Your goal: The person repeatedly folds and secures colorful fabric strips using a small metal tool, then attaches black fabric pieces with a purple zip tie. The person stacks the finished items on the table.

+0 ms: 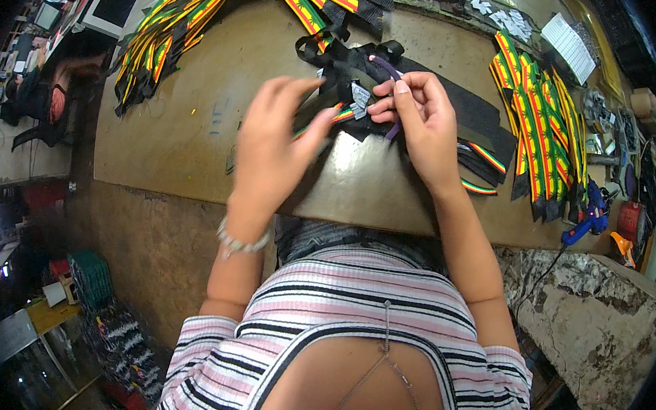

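My right hand (432, 132) is closed in a pinch around a slim, slightly curved dark purple tool (385, 66) with a pinkish tip; its exact kind does not show. Blurred by motion, my left hand (272, 135) has its thumb and fingers apart, with nothing visible between them. Close to both hands lies a pile of black straps (437, 90) on the table. Among these straps are a small white label (358, 99) and a red, yellow and green striped ribbon (343, 115) by my left fingertips.
Printed green, yellow and red strips (193, 5) lie along the far left of the table (163, 146). Another bundle of printed strips (531, 117) is at the right, near a blue glue gun (592, 214) with a cord. White scraps (504, 20) and a paper sheet (569, 47) lie farther back.
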{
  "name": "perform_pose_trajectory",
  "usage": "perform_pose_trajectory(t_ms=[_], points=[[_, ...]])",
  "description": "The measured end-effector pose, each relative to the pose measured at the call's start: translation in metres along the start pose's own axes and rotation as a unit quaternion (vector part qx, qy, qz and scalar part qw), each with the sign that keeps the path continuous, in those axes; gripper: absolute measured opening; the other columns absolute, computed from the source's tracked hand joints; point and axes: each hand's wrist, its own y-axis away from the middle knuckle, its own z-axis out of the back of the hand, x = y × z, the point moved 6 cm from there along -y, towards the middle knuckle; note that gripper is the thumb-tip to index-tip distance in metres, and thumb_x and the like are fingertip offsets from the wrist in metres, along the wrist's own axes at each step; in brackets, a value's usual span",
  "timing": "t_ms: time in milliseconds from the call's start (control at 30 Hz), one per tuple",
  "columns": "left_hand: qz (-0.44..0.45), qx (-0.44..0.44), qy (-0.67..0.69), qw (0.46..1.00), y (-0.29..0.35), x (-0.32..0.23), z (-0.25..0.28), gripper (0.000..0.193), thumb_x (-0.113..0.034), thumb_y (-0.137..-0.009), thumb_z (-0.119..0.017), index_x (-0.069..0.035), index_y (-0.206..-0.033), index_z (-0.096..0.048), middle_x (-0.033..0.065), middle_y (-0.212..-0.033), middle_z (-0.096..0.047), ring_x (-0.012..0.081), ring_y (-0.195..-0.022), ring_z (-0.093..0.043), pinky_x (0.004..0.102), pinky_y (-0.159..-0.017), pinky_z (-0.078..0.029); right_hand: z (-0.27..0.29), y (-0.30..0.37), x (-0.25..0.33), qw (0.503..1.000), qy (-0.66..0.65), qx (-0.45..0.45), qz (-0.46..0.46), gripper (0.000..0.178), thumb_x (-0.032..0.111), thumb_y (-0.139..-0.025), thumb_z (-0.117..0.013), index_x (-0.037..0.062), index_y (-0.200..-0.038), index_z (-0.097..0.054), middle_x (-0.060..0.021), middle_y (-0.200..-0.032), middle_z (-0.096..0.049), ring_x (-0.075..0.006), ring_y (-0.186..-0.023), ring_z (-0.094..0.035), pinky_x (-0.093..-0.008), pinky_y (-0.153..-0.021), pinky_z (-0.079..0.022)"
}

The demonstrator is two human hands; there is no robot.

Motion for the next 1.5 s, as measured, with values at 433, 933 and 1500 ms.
perform_pose_trajectory(t_ms=[433, 933, 1500], points=[[-0.088, 0.000, -0.022, 0.996, -0.036, -0.001, -0.008, 0.024, -0.011, -0.087, -0.068, -0.001, -0.108, -0.062, 0.0181, -0.094, -0.064, 0.0368, -0.087, -0.063, 0.0428, -0.078, -0.050, 0.031, 0.021, 0.073, 0.840, 0.498, -0.149, 0.158, 0.015, 0.017, -0.098, -0.053, 0.0028, -0.102, -0.055, -0.0218, -0.079, -0.066, -0.0410, -0.069, -0.065, -0.0492, -0.062, -0.050], [0.261, 0.143, 0.333, 0.895, -0.014, 0.044, -0.071, 0.028, -0.022, -0.094, -0.067, 0.005, -0.088, -0.067, 0.0035, -0.069, -0.064, 0.0062, -0.056, -0.057, 0.0221, -0.051, -0.046, -0.001, 0.001, 0.031, 0.999, 0.005, -0.040, 0.004, 0.015, 0.008, -0.091, -0.065, -0.0039, -0.098, -0.059, -0.0164, -0.095, -0.068, -0.0194, -0.087, -0.069, -0.0341, -0.081, -0.059], [0.215, 0.174, 0.248, 0.928, -0.010, 0.047, -0.061, 0.023, -0.018, -0.092, -0.069, 0.005, -0.097, -0.069, 0.0028, -0.077, -0.068, 0.0047, -0.067, -0.057, 0.0224, -0.061, -0.048, -0.008, 0.001, 0.007, 0.992, 0.126, -0.013, 0.023, 0.007, -0.005, -0.086, -0.060, -0.0065, -0.088, -0.054, -0.0150, -0.109, -0.064, -0.0142, -0.099, -0.061, -0.0276, -0.087, -0.055]])
